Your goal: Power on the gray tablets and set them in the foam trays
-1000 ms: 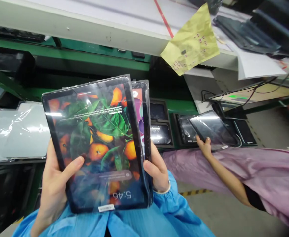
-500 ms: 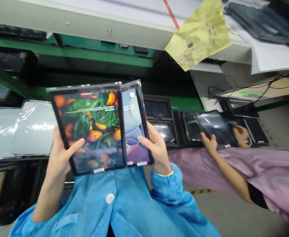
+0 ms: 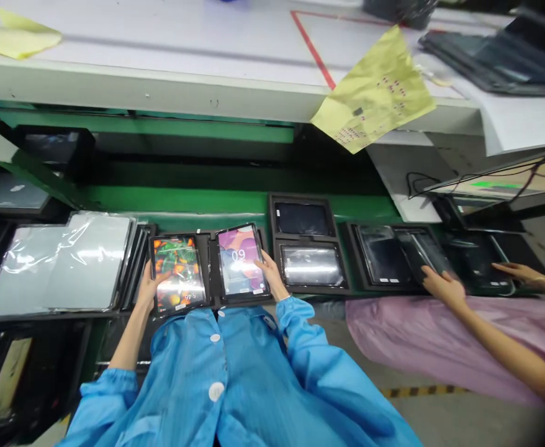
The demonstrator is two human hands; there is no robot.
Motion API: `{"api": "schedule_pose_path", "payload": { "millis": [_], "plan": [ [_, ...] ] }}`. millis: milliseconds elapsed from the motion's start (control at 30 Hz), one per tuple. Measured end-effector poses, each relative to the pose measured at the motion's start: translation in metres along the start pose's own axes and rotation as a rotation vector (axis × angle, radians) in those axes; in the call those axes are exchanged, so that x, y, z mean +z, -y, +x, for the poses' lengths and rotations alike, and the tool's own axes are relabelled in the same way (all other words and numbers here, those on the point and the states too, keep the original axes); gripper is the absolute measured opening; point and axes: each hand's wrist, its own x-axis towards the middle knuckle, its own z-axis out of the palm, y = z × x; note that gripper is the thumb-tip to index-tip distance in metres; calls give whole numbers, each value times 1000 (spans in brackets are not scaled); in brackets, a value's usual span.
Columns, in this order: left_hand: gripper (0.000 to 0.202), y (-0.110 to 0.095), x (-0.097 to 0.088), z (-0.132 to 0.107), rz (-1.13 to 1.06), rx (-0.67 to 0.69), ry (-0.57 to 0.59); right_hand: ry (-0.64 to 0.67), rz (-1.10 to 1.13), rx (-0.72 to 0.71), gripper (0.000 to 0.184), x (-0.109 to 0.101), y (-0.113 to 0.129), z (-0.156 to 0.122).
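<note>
My left hand [image 3: 148, 287] grips the left edge of a tablet [image 3: 179, 270] whose lit screen shows oranges and green leaves. My right hand [image 3: 271, 273] is closed on the right edge of a second tablet [image 3: 239, 259], its screen lit in pink and blue with a clock. Both tablets are low over a dark two-part tray [image 3: 211, 267], one at each compartment; whether they rest fully in it I cannot tell. Thumbs lie on the screens, while the other fingers are mostly hidden beneath the edges.
To the left lie plastic-wrapped pale tablets [image 3: 90, 261]. A dark tray [image 3: 275, 217] with two screens is on the right. Beyond it, a co-worker's hands [image 3: 444, 288] handle a dark tablet [image 3: 421, 251]. A white shelf [image 3: 161, 84] with a hanging yellow sheet [image 3: 375, 93] spans the top.
Both tablets have moved away from my body and down to the tray, and are now apart instead of overlapping. The right one's screen now shows a clock. The co-worker's tablet has lowered.
</note>
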Motion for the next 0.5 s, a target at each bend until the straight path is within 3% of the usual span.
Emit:
{"api": "schedule_pose_path", "payload": {
  "millis": [167, 267, 500],
  "plan": [
    [78, 3, -10, 8, 81, -2, 58, 1, 43, 64, 72, -26, -17, -4],
    [76, 11, -1, 15, 176, 12, 76, 17, 22, 75, 66, -38, -28, -3],
    [79, 22, 30, 28, 520, 135, -16, -105, -226, -52, 41, -11, -67, 4]
  ]
}}
